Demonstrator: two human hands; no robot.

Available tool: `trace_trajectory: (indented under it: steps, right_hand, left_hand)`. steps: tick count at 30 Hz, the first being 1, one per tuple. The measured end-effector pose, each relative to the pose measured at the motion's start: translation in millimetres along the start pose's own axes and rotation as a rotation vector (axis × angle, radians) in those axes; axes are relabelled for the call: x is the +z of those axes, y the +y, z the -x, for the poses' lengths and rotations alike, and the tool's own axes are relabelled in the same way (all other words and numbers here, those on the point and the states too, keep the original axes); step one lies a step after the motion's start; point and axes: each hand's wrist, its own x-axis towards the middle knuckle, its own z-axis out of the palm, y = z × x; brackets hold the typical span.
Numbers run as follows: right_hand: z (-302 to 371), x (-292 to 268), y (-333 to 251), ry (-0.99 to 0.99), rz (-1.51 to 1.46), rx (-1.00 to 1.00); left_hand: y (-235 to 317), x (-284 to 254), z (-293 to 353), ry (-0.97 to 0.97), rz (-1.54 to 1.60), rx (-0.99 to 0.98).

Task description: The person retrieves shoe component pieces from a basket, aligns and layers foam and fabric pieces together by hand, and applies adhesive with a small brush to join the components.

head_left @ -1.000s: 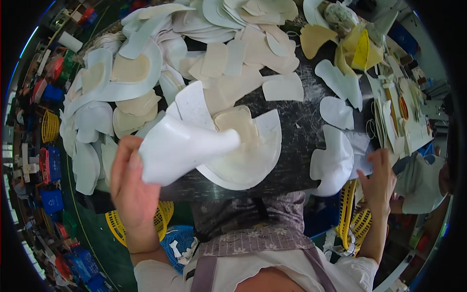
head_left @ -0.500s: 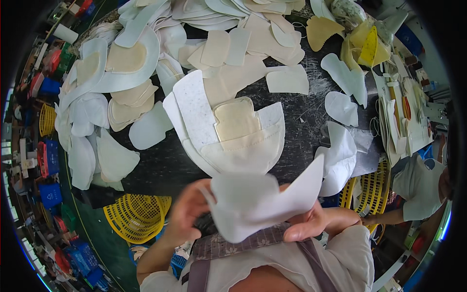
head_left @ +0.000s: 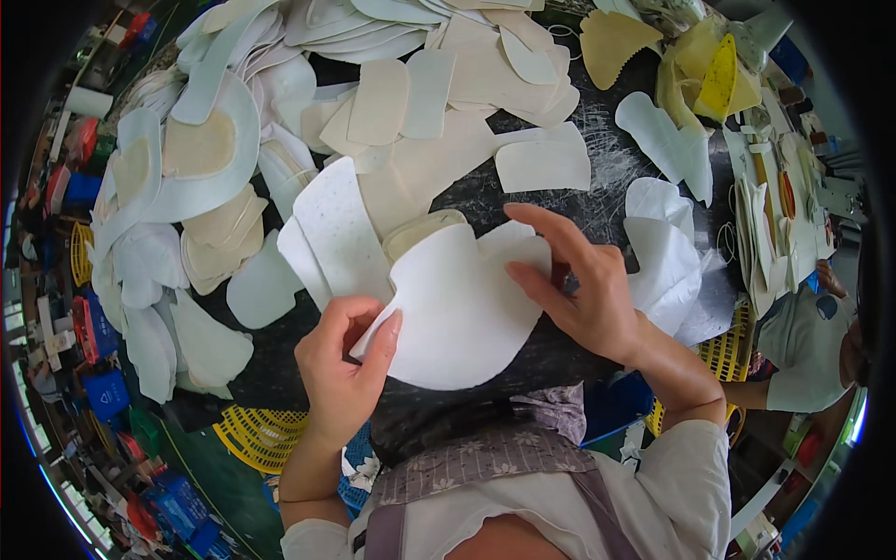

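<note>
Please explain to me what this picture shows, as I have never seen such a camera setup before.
Gladly. There is no machine here: these are a person's bare hands, seen from a wide fisheye camera on that person's head, looking down. Its lens bends straight edges toward the rim.

The left hand pinches the left edge of a smooth white piece. The right hand is at its upper right edge; how firmly it grips is unclear.

On the dark, scratched table lie many flat, shaped white and cream pieces, heaped mostly at the far left. Yellow material sits at the far right. A yellow basket shows below the table's near edge, and another person's sleeve at right.
</note>
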Motion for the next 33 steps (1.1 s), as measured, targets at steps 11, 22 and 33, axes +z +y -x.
trace_trajectory:
  steps: [11, 22, 33]
  right_hand:
    - [-8.1, 6.6, 7.2, -0.059, 0.058, 0.068]
    - [-21.2, -6.4, 2.6, -0.042, 0.475, -0.329]
    - [-19.2, 26.3, -17.3, -0.567, 0.425, -0.491]
  left_hand:
    - [-14.2, 6.6, -6.2, 0.054, -0.002, -0.073]
    - [-13.0, 8.4, -11.5, 0.082, -0.123, -0.013]
    - [-1.9, -19.7, -25.2, 0.106, -0.896, 0.255]
